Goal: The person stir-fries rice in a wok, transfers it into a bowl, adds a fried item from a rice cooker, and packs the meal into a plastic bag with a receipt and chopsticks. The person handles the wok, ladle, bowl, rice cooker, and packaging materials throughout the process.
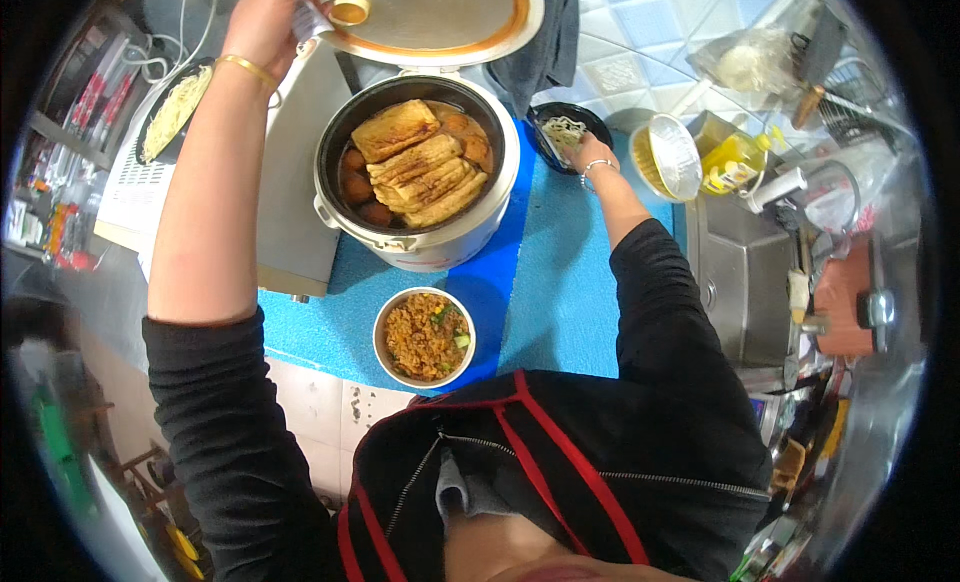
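My left hand point(281, 19) is at the top edge, cut off by the frame, beside the raised lid point(442, 19) of a rice cooker; a pale, crumpled piece of film or paper point(309, 20) shows at its fingers. Below, the white rice cooker point(450, 244) stands with its pot uncovered, holding browned tofu slabs point(427, 173) and round brown eggs point(475, 148) in broth. My right hand point(595, 156) reaches into a black bowl point(604, 124) of pale noodle-like strips point(564, 131); its fingertips are hard to make out. A bowl of fried rice point(426, 334) sits in front of the cooker.
A white appliance point(300, 184) stands left of the cooker, with a black dish of pale shreds point(176, 113) on top. To the right are a foil bowl point(675, 158), a yellow detergent bottle point(731, 162) and a steel sink point(746, 282). A dark cloth point(551, 41) hangs behind.
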The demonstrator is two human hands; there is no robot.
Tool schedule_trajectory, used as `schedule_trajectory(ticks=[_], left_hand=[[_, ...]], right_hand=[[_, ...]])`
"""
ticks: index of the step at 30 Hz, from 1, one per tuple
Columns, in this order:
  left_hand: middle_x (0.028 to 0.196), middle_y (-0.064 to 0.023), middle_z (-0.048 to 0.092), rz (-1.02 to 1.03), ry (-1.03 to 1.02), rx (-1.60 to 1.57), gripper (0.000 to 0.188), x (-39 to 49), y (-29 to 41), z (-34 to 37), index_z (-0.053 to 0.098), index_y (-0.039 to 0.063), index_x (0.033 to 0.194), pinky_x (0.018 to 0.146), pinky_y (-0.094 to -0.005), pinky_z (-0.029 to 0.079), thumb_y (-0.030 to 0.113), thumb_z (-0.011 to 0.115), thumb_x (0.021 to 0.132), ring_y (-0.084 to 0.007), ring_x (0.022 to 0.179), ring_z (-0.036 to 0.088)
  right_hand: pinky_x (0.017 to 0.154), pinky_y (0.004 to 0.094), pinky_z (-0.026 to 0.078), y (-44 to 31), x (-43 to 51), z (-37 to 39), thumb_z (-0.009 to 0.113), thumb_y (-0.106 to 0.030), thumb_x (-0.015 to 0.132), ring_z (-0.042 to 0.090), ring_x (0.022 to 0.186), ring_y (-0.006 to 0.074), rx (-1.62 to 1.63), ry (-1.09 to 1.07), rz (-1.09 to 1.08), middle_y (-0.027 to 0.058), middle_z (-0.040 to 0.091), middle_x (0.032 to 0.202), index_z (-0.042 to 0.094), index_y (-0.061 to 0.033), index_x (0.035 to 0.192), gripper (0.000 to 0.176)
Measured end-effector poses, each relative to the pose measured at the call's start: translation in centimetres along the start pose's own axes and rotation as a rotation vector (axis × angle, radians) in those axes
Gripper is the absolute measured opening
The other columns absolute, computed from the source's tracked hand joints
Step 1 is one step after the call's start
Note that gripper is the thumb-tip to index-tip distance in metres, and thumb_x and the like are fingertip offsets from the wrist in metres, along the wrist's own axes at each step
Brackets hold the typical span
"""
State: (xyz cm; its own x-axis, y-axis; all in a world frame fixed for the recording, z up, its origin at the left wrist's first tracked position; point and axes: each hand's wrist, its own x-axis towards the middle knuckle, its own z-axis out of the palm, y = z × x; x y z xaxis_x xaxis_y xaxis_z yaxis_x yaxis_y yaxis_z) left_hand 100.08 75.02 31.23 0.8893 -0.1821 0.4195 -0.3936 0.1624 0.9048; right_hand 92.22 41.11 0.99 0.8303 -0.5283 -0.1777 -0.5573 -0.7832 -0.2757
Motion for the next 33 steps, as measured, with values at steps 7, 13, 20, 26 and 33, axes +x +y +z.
schedule_trajectory(ticks=[7,13,20,26,33], left_hand=[[0.075,-0.0016,0.054,0.113,-0.014,0.182,0.027,3.4,-1.1,1.3,0.056,0.004,0.096,0.058,-0.0252,0.041,0.023,0.059,0.077,-0.0122,0.064,0.05],[0.09,-0.0077,0.057,0.042,-0.016,0.19,0.032,2.8,-0.7,1.6,0.055,0.004,0.102,0.067,-0.0265,0.044,0.021,0.058,0.076,-0.0155,0.079,0.055],[0.106,-0.0093,0.056,-0.136,-0.118,0.074,0.036,-4.0,-2.3,-1.6,0.053,0.0,0.107,0.079,-0.027,0.045,0.025,0.056,0.081,-0.0184,0.098,0.053],[0.111,-0.0105,0.051,-0.224,-0.173,0.118,0.046,-11.5,-1.6,0.3,0.052,0.002,0.11,0.085,-0.0312,0.043,0.035,0.058,0.078,-0.0182,0.1,0.051],[0.102,-0.0095,0.056,0.036,-0.067,0.141,0.051,-13.6,0.3,0.7,0.053,0.001,0.108,0.082,-0.0276,0.041,0.039,0.06,0.075,-0.0162,0.097,0.05]], right_hand=[[0.087,0.0351,0.04,-1.7,4.8,4.0,0.052,-0.061,0.07,0.051,0.104,0.0296,-0.026,-0.26,-0.04,0.0176,0.055,0.108,0.056,-0.0037,0.108,0.069],[0.074,0.0351,0.044,0.1,2.8,-0.4,0.05,-0.057,0.074,0.058,0.086,0.0275,-0.05,-0.168,-0.19,0.0172,0.061,0.091,0.062,-0.0004,0.087,0.059],[0.046,0.0243,0.039,4.0,-8.1,-9.2,0.057,-0.033,0.079,0.052,0.054,0.008,0.69,-0.111,-0.266,0.0043,0.058,0.066,0.053,-0.0031,0.069,0.032],[0.05,0.0223,0.04,-1.4,-16.1,-13.7,0.062,-0.02,0.078,0.05,0.058,0.0066,0.734,0.05,-0.826,0.0022,0.057,0.068,0.048,-0.0042,0.067,0.024],[0.064,0.022,0.042,-9.8,-21.4,-16.3,0.059,-0.01,0.079,0.051,0.074,0.0083,0.573,0.083,-1.149,0.0082,0.058,0.096,0.049,-0.0029,0.084,0.013]])
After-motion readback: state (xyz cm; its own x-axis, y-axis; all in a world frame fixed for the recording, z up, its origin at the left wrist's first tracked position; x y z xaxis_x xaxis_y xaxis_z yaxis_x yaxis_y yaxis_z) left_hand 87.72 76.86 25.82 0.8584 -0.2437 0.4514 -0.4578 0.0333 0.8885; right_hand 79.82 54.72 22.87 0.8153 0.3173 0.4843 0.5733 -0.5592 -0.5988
